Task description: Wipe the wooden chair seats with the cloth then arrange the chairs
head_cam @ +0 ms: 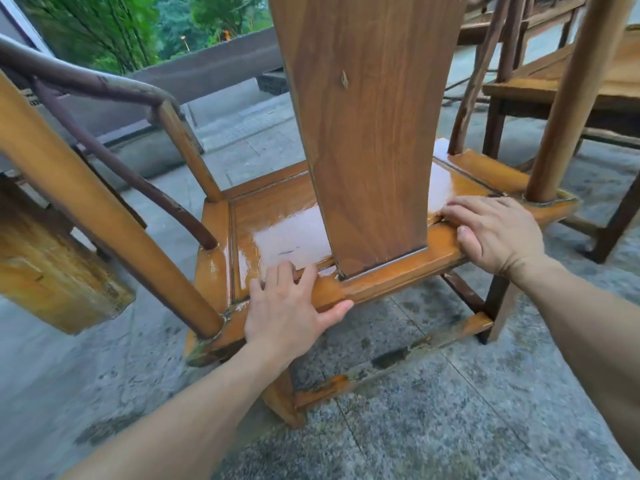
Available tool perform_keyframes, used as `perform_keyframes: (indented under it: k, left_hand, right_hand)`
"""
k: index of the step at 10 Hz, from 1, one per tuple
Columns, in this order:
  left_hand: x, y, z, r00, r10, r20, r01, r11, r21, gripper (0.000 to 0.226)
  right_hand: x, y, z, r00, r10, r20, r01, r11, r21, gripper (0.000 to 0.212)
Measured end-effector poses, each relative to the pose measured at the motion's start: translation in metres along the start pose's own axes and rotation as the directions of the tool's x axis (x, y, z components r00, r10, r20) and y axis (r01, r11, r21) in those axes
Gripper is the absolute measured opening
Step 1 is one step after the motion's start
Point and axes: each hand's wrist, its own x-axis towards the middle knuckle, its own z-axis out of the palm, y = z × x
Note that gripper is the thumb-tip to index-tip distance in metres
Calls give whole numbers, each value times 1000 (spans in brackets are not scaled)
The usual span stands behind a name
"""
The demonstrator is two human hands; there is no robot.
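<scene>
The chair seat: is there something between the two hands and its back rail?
Nothing visible. The left hand and the right hand both already grip the back rail of the chair seat, one on each side of the backrest plank.

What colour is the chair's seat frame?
Glossy orange-brown wood, clearest on the seat frame in the head view.

Both forearms are bare, with no sleeves in sight. The left hand (289, 306) and right hand (498, 233) wear no gloves, rings or watch.

soft daylight, seat glare, perhaps edge-blur
</scene>
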Motion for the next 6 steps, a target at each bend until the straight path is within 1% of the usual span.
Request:
perform_keyframes:
  k: [1,2,3,4,5,6]
  left_hand:
    - [4,4,-3,998,-9,57,8,1000,22,87]
    - [2,4,-4,997,-2,76,-1,999,39,87]
    - [3,3,-5,996,-2,86,-1,999,32,87]
    - [2,4,-13,984,-10,177,1,999,50,87]
    - [-10,13,-43,956,-43,290,48,999,-9,84]
    - [-22,6,-69,964,-107,242,141,981,-129,84]
  right_hand:
    - [6,0,0,998,-2,68,1,1000,25,49]
    - [4,1,-2,995,6,96,-8,1000,22,49]
    - [0,-5,-5,978,115,176,-113,993,-25,54]
    - [-11,-26,-14,922,296,251,-300,954,-25,56]
    - [-42,-61,-64,853,414,319,-434,901,-8,59]
    - [-52,-84,-114,879,368,304,-392,920,22,64]
